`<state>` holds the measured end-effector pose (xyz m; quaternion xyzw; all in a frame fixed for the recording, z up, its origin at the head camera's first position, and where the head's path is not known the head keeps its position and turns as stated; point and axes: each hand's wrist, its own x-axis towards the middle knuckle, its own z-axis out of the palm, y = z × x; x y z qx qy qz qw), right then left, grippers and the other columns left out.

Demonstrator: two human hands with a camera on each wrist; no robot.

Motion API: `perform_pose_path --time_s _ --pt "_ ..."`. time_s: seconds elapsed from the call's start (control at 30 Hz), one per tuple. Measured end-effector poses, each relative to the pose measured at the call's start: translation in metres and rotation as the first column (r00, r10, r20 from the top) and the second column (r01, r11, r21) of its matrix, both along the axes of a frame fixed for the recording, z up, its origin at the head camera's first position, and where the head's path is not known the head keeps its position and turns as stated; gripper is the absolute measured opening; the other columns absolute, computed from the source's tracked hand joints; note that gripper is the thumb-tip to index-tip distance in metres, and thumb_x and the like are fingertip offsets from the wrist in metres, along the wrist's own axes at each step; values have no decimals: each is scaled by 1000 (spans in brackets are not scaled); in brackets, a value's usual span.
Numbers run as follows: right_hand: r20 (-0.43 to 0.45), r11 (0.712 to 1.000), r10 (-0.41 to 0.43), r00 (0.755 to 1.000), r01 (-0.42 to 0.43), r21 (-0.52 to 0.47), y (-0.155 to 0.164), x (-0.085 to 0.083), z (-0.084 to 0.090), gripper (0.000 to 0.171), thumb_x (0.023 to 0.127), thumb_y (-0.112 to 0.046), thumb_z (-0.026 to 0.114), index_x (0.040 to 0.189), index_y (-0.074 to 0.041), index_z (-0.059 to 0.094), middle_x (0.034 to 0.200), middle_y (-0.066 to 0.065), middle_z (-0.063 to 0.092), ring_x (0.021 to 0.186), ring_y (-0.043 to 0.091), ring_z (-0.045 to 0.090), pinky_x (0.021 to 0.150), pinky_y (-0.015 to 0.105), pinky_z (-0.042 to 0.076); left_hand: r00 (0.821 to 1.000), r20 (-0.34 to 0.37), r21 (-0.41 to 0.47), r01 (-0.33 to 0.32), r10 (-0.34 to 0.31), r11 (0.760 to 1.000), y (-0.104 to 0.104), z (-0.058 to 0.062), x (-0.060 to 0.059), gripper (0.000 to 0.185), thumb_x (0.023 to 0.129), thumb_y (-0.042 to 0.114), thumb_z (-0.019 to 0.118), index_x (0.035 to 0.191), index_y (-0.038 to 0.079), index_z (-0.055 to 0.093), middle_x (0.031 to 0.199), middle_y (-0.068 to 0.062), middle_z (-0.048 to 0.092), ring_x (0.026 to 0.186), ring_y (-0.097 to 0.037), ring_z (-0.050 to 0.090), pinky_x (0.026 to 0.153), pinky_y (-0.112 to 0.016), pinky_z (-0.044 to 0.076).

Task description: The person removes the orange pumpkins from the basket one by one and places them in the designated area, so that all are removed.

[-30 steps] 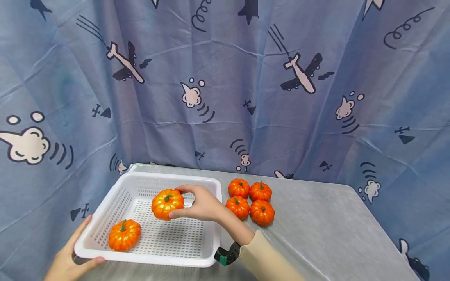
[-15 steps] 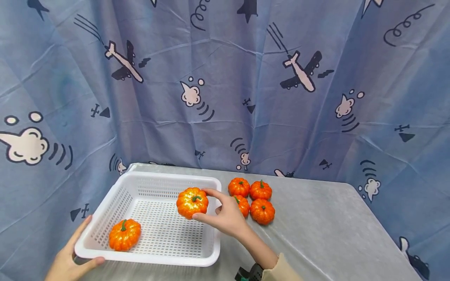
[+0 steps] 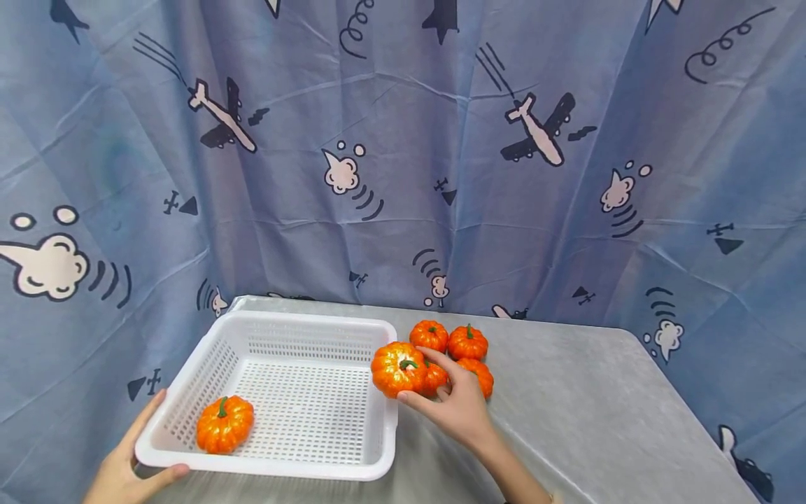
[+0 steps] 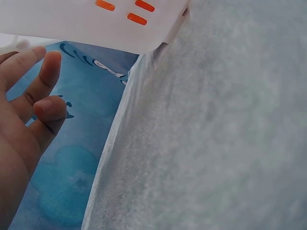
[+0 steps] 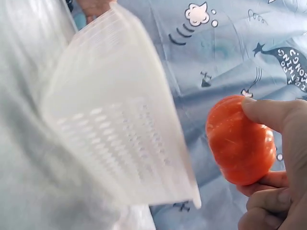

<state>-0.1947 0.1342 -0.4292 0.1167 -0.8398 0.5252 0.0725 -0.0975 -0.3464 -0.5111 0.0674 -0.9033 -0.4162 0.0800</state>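
My right hand [image 3: 458, 404] pinches a small orange pumpkin [image 3: 395, 371] with a green stem between thumb and fingers. It hangs above the right rim of a white plastic basket [image 3: 264, 460]; in the right wrist view the pumpkin [image 5: 237, 143] is beside and above the perforated wall. My left hand [image 3: 129, 458] holds the basket's near left corner, thumb at the front rim and a finger along the left side. In the left wrist view several fingers of the left hand [image 4: 29, 105] hang loosely under the rim. Another pumpkin [image 3: 224, 425] lies in the basket's near left part.
Right of the basket, several pumpkins [image 3: 468, 343] sit in a tight group on the grey-covered table [image 3: 567, 406], partly hidden by the right hand and its pumpkin. A blue patterned curtain [image 3: 403, 175] hangs behind the table and along its sides.
The right hand has carried its pumpkin rightward, from over the basket's middle to its right rim. The left hand and the pumpkin lying in the basket stay in place.
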Motion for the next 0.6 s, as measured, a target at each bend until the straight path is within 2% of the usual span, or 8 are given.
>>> perform_pose_path --time_s 0.1,0.2,0.3,0.33,0.43,0.5,0.53,0.6 --pt "-15 999 -33 999 33 -22 13 5 -7 69 74 -29 99 136 -18 71 107 5 72 48 3 27 49 19 29 1000 0 25 2 -2 1000 1 -2 1 124 84 23 91 173 26 5 154 -37 42 99 20 34 96 -73 38" --pt "-6 998 -66 998 66 -10 26 9 -15 70 74 -29 99 137 -20 71 89 2 65 47 3 23 48 19 26 1000 7 29 1 -1 1000 0 -3 1 124 84 23 91 173 26 5 154 -37 42 99 19 35 96 -73 38" --pt "-14 997 -76 997 75 -13 38 13 -23 70 74 -27 98 138 -19 71 65 -6 45 45 2 22 46 20 25 1000 18 19 -3 3 1000 0 -2 1 124 84 24 91 173 25 4 154 -37 43 99 18 36 97 -70 40" --pt "-14 997 -78 997 78 -8 41 14 -26 70 74 -26 98 138 -17 70 61 -7 34 45 1 22 46 19 24 1000 16 17 -4 4 1000 -1 -2 1 124 84 24 91 173 25 4 154 -37 43 99 18 36 96 -70 40" --pt "-13 996 -87 996 87 14 47 14 -35 70 74 -24 98 137 -13 70 57 -10 25 43 2 23 45 19 24 1000 6 6 -9 9 1000 -1 -2 1 125 83 23 92 173 26 6 154 -37 43 99 20 35 96 -69 41" --pt "11 994 -102 995 102 47 50 13 -43 70 74 -24 99 137 -12 70 57 -9 28 43 3 24 45 19 25 1000 -2 -10 -13 13 1000 0 -1 1 125 82 23 93 173 26 7 153 -37 44 100 20 35 96 -62 43" --pt "34 992 -110 993 108 60 51 13 -47 71 74 -25 99 137 -12 70 58 -8 30 43 4 25 45 20 25 1000 -8 -3 -9 9 1000 0 -1 1 125 82 22 93 173 26 7 153 -37 44 100 20 36 96 -65 42" --pt "60 990 -124 990 119 75 53 12 -55 71 74 -27 99 137 -12 70 66 -5 48 42 5 27 45 20 27 1000 -18 -32 -9 9 999 1 0 0 125 81 22 93 173 25 9 150 -37 47 99 18 39 93 -51 48"
